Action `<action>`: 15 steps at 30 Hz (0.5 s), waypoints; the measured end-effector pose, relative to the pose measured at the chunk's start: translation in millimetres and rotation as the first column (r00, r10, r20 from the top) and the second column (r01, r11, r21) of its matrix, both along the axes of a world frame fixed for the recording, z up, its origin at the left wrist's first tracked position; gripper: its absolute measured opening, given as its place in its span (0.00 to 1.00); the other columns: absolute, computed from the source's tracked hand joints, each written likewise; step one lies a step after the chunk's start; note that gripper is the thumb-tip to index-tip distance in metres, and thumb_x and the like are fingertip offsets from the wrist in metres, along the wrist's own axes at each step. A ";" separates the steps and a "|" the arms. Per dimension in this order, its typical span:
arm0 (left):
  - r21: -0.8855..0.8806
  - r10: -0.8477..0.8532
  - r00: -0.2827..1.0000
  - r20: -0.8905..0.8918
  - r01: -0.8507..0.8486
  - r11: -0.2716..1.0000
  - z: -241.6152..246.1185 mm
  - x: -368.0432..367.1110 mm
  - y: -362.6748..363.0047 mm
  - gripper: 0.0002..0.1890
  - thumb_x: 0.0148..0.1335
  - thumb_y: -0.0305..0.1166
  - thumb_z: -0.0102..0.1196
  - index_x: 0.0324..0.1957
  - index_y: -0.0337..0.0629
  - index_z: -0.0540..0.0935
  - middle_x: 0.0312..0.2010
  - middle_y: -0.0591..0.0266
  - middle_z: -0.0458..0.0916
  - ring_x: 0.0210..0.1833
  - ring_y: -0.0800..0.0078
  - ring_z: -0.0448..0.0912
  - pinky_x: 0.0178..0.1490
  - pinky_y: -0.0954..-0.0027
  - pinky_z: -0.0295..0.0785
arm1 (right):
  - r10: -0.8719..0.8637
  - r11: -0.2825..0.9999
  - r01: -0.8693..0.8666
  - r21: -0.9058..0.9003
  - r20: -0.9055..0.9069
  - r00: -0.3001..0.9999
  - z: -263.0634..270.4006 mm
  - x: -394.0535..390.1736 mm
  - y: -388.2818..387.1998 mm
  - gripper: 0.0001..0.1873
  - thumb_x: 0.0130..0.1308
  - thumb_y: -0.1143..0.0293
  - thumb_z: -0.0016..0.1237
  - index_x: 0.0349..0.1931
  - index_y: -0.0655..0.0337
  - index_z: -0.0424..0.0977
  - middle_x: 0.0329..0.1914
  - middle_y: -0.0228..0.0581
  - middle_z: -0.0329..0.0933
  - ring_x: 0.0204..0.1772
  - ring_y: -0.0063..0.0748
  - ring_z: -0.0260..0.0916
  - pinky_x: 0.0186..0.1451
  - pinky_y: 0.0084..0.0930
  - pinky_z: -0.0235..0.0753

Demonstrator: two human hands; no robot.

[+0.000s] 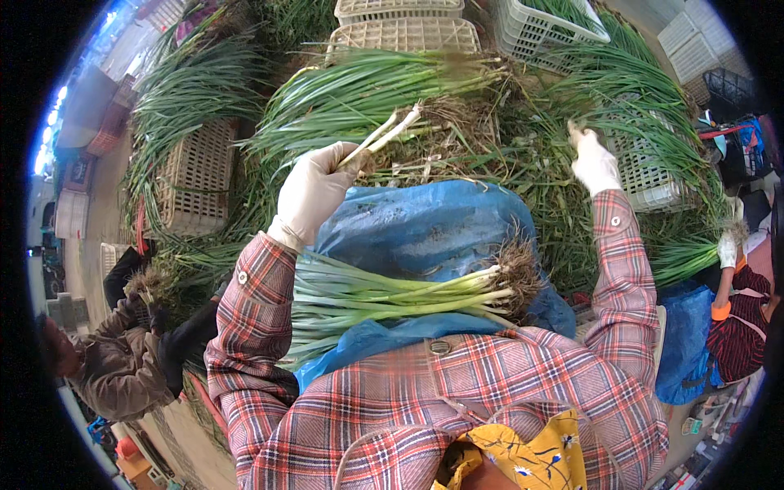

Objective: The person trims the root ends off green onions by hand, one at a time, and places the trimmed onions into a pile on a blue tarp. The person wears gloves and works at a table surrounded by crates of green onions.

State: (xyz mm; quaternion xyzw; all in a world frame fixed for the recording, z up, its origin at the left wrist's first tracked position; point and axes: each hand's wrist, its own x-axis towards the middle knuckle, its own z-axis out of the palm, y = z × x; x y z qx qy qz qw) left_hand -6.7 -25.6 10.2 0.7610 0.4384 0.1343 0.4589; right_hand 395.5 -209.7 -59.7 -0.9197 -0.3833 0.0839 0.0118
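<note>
My left hand [315, 187], in a pale glove, grips a few spring onions by their white stems [392, 131]. Their pale ends point up and to the right, in front of a pile of unpeeled spring onions [361, 92]. My right hand [593, 160], gloved too, is stretched out over loose leaf scraps, beside a crate on the right. Its fingers are blurred, so whether anything is between them is unclear. Across my lap, on a blue plastic sheet [422, 226], lies a bunch of spring onions [398, 291] with brown roots [520, 278] towards the right.
Plastic crates stand at the left [199, 177], at the far side [401, 37] and at the right [649, 165]. Stripped leaves [551, 226] cover the ground around the sheet. One person [122, 361] sits at the left, another [738, 306] at the right; both hold rooted bunches.
</note>
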 end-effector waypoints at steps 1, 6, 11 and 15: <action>-0.103 0.021 0.994 0.106 -0.010 0.995 -6.0 1.2 2.3 0.11 0.72 0.37 0.57 0.44 0.40 0.87 0.27 0.70 0.83 0.27 0.84 0.69 0.35 0.75 0.67 | 0.047 0.994 -0.036 -0.101 0.105 0.993 2.7 -5.2 -4.2 0.29 0.69 0.64 0.49 0.70 0.49 0.65 0.72 0.45 0.66 0.61 0.43 0.77 0.62 0.39 0.76; -0.357 -0.052 0.982 0.181 0.115 0.927 -8.4 11.0 10.1 0.12 0.74 0.35 0.54 0.38 0.39 0.85 0.26 0.77 0.79 0.22 0.90 0.65 0.24 0.82 0.58 | 0.298 0.725 -0.351 0.593 0.191 0.935 18.5 -55.5 36.6 0.24 0.68 0.40 0.50 0.54 0.43 0.82 0.65 0.33 0.76 0.41 0.34 0.84 0.43 0.28 0.84; -0.586 -0.027 0.976 0.215 0.151 0.796 -5.4 12.4 7.7 0.14 0.74 0.40 0.53 0.43 0.38 0.84 0.25 0.74 0.78 0.20 0.87 0.65 0.24 0.82 0.58 | 0.749 0.320 -0.481 0.816 0.093 0.656 47.0 -131.0 80.3 0.28 0.66 0.44 0.55 0.64 0.39 0.73 0.58 0.36 0.79 0.34 0.27 0.80 0.34 0.22 0.83; -0.480 -0.170 0.937 0.306 0.306 0.822 5.7 19.7 -5.2 0.17 0.72 0.46 0.56 0.44 0.41 0.85 0.24 0.78 0.74 0.25 0.89 0.67 0.29 0.82 0.62 | 0.762 0.517 0.063 0.854 -0.492 0.420 57.7 -152.0 78.8 0.11 0.68 0.66 0.58 0.43 0.65 0.83 0.37 0.39 0.86 0.39 0.30 0.83 0.41 0.25 0.83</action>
